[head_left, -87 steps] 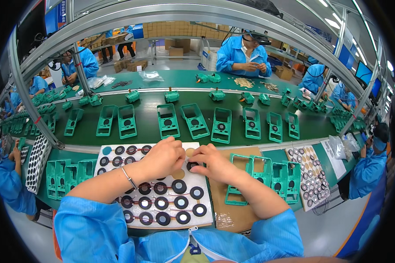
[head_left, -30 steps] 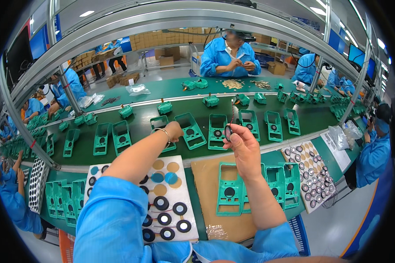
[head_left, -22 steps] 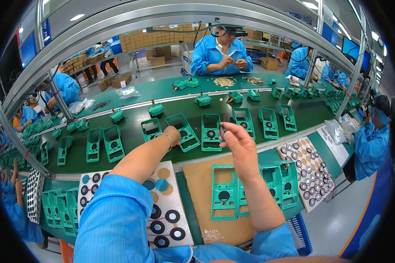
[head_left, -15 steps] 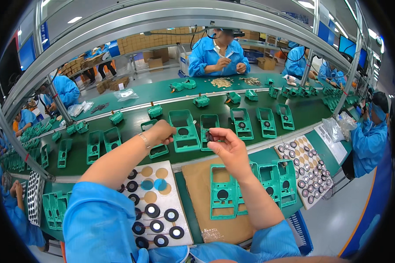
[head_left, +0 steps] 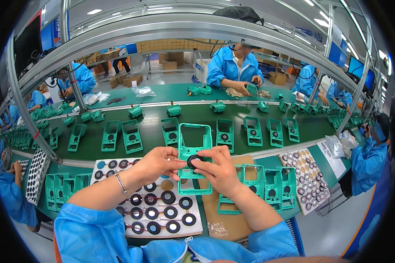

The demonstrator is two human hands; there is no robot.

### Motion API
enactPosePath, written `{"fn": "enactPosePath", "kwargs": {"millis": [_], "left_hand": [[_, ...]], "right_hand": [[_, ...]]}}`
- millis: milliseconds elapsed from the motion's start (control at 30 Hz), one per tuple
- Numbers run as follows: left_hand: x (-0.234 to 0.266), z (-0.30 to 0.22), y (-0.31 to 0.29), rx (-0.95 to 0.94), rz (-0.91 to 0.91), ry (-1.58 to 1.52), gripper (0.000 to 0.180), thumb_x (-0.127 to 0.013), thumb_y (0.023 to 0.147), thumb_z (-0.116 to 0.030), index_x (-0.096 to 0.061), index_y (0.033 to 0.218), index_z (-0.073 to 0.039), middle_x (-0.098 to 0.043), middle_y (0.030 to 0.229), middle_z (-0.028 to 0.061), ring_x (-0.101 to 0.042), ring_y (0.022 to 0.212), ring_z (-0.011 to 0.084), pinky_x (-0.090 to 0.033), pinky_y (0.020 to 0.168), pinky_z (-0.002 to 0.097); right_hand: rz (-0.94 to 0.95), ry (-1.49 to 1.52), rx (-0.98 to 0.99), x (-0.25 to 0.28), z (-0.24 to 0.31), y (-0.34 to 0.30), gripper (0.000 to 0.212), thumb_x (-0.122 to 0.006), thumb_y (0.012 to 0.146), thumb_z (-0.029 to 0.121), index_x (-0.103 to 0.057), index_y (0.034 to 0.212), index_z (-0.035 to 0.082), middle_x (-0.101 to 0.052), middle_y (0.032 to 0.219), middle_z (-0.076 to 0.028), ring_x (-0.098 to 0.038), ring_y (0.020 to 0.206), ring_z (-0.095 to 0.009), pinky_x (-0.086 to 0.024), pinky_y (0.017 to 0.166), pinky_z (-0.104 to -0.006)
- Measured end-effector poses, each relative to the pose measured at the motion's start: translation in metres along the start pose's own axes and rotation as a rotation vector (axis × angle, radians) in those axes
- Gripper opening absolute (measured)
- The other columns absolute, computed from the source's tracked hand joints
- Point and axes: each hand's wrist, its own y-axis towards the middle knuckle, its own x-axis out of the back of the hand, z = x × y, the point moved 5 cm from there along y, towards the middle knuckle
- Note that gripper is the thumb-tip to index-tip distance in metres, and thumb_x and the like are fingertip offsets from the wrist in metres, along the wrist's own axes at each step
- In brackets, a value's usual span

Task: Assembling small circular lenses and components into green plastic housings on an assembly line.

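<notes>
Upright in front of me, above the bench, is a green plastic housing (head_left: 191, 151) with a large window in its upper half. My left hand (head_left: 160, 165) pinches it by its left edge, the thumb reaching toward the middle. A black round disc, seemingly a small speaker (head_left: 194, 161), sits against the housing's centre. My right hand (head_left: 220, 170) has its fingers and thumb closed on that disc. Fingertips hide part of the disc, so I cannot tell whether it is seated. Below my left forearm lies a white board (head_left: 197, 207) holding rows of black-rimmed speakers.
Beyond my hands, a dark green conveyor belt (head_left: 156, 151) carries more green housings. Several housings (head_left: 273, 184) stand on brown cardboard (head_left: 215, 215) at right, with another disc board (head_left: 327, 197) farther right. Co-workers in blue sit across the belt and at both sides.
The held housing has come off the belt area toward me. My right hand has brought the black disc to its centre, and both hands are now close together.
</notes>
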Motion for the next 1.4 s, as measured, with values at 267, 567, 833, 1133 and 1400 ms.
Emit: {"fn": "enactPosePath", "kwargs": {"millis": [267, 567, 833, 1133, 1400], "left_hand": [[-0.007, -0.003, -0.01, -0.064, 0.063, -0.005, 0.03, -0.065, 0.08, -0.009, -0.05, 0.102, 0.006, -0.057, 0.087, 0.0082, -0.061, 0.063, 0.0125, -0.053, 0.058, 0.0199], [-0.01, -0.006, -0.015, -0.077, 0.076, 0.009, 0.031, -0.065, 0.08, -0.008, -0.049, 0.102, 0.007, -0.056, 0.088, 0.0095, -0.06, 0.071, 0.0129, -0.054, 0.06, 0.0211], [-0.012, -0.007, -0.017, -0.082, 0.1, 0.013, 0.031, -0.065, 0.08, -0.01, -0.049, 0.101, 0.007, -0.058, 0.085, 0.009, -0.06, 0.065, 0.0127, -0.052, 0.058, 0.0203], [-0.008, 0.003, -0.015, -0.061, 0.055, -0.024, 0.033, -0.066, 0.078, -0.007, -0.048, 0.103, 0.004, -0.058, 0.089, 0.0092, -0.06, 0.067, 0.0129, -0.053, 0.057, 0.022], [-0.015, -0.001, -0.02, -0.159, 0.083, 0.03, 0.033, -0.063, 0.079, -0.003, -0.044, 0.104, 0.006, -0.053, 0.092, 0.0104, -0.058, 0.077, 0.0146, -0.054, 0.063, 0.0239]], "right_hand": [[0.065, -0.062, 0.059, 0.002, 0.013, 0.0, 0.032, -0.074, 0.061, 0.009, -0.066, 0.091, 0.014, -0.057, 0.099, -0.004, -0.047, 0.084, -0.026, -0.045, 0.069, -0.033], [0.053, -0.059, 0.038, 0.002, 0.016, 0.0, 0.033, -0.074, 0.062, 0.009, -0.066, 0.093, 0.015, -0.056, 0.099, -0.003, -0.046, 0.083, -0.025, -0.044, 0.069, -0.0329], [0.045, -0.002, 0.019, 0.001, 0.014, -0.004, 0.035, -0.074, 0.062, 0.009, -0.067, 0.095, 0.016, -0.057, 0.101, -0.004, -0.047, 0.086, -0.025, -0.043, 0.071, -0.0338], [0.127, -0.085, 0.049, 0.0, 0.018, -0.003, 0.033, -0.069, 0.069, 0.007, -0.064, 0.101, 0.015, -0.051, 0.113, -0.009, -0.048, 0.091, -0.028, -0.045, 0.076, -0.0359], [-0.31, 0.286, -0.475, 0.018, -0.014, -0.021, 0.041, -0.068, 0.076, 0.009, -0.049, 0.111, 0.001, -0.047, 0.111, -0.011, -0.048, 0.095, -0.02, -0.043, 0.077, -0.029]]}}
